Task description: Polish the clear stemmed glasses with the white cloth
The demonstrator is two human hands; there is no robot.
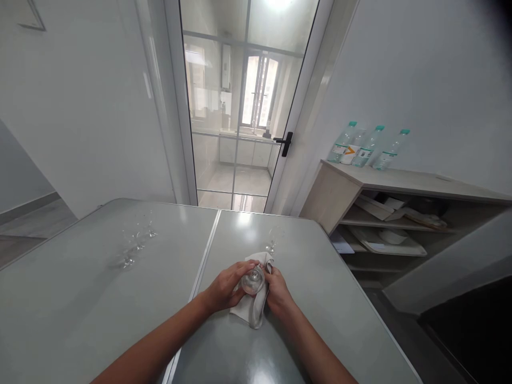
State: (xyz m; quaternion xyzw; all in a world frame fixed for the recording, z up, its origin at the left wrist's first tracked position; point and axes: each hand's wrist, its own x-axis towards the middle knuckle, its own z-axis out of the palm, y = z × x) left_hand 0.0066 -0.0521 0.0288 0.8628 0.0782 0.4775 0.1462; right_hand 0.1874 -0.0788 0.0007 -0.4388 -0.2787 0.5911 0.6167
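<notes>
Close in front of me, my left hand (pixel 229 288) is closed around a clear stemmed glass (pixel 253 281), its round mouth turned up toward me. My right hand (pixel 279 289) grips a white cloth (pixel 252 312) pressed against the glass's right side. The cloth hangs below the glass and also shows above it; some of it is hidden behind the glass and fingers. Just beyond the cloth stands another clear glass (pixel 271 246), apart from both hands.
Several clear stemmed glasses (pixel 138 242) stand in a row on the left of the grey table (pixel 80 298). A pale strip divides the tabletop. To the right, a wooden shelf unit (pixel 400 181) carries plastic bottles (pixel 368 146). Behind the table is a glass door (pixel 240 117).
</notes>
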